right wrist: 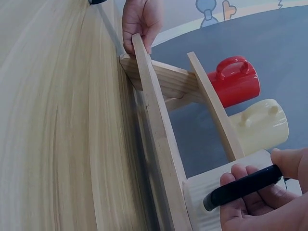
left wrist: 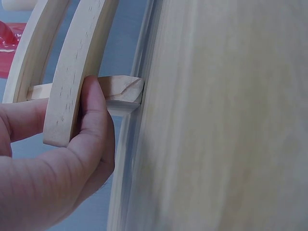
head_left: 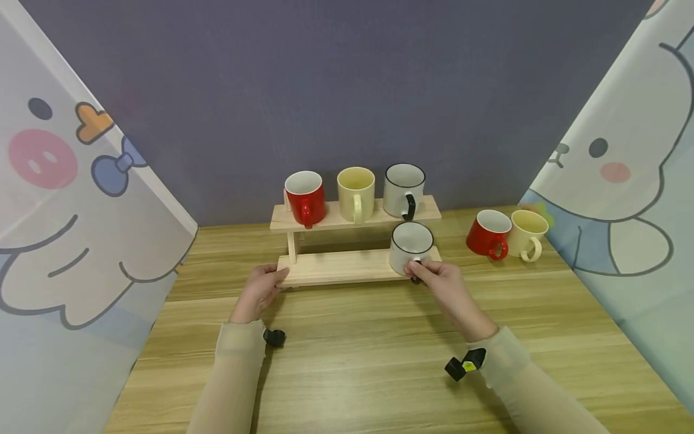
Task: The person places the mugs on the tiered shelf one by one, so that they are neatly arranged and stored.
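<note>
A two-tier wooden rack (head_left: pixel 336 267) stands on the table. My left hand (head_left: pixel 262 288) pinches the left end of its lower board (left wrist: pixel 72 82), thumb on one face and fingers on the other. At the board's right end sits a white mug (head_left: pixel 408 246) with a black rim. My right hand (head_left: pixel 441 286) grips that mug by its black handle (right wrist: pixel 243 186). Along the upper board stand a red mug (head_left: pixel 305 199), a yellow mug (head_left: pixel 355 194) and another white mug (head_left: pixel 403 190), their handles facing the front.
Right of the rack, a second red mug (head_left: pixel 488 234) and a second yellow mug (head_left: pixel 527 235) stand side by side on the wooden table (head_left: pixel 352 361). A dark panel (head_left: pixel 325 90) rises behind the rack, with cartoon-printed panels on both sides.
</note>
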### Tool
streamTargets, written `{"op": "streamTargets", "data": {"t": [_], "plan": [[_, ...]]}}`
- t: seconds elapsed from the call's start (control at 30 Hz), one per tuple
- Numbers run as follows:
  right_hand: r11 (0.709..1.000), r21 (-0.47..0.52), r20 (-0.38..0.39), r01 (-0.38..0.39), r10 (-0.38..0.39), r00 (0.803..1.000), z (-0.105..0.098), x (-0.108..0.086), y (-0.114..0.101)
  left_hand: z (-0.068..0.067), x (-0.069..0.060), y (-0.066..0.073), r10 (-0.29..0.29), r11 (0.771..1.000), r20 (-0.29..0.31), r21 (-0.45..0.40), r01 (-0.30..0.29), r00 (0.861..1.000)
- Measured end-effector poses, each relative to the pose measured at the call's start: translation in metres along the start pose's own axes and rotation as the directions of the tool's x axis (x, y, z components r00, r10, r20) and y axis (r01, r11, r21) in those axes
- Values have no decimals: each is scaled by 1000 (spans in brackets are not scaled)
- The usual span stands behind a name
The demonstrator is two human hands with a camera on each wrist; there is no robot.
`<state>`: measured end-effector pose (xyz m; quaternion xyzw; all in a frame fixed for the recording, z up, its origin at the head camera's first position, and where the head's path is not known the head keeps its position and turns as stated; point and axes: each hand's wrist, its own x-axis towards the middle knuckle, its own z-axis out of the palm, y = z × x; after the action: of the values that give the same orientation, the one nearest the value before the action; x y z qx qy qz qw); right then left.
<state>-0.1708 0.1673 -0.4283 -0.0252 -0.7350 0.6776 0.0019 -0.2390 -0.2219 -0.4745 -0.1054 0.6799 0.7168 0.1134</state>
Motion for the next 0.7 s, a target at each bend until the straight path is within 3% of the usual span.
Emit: {"op": "streamTargets", "data": {"t": [0.3, 0.53, 0.7], "plan": [[981, -194, -17, 10, -14, 1000, -6, -2, 0, 0, 0, 0, 6, 1000, 2, 4, -6, 1000], [973, -229, 14, 24, -21, 1000, -13, -4, -2, -1, 0, 0, 1, 1000, -5, 22, -1, 1000], [968, -251, -18, -14, 10, 1000, -23, -4, -3, 0, 0, -1, -4, 1000, -4, 16, 4, 1000]]}}
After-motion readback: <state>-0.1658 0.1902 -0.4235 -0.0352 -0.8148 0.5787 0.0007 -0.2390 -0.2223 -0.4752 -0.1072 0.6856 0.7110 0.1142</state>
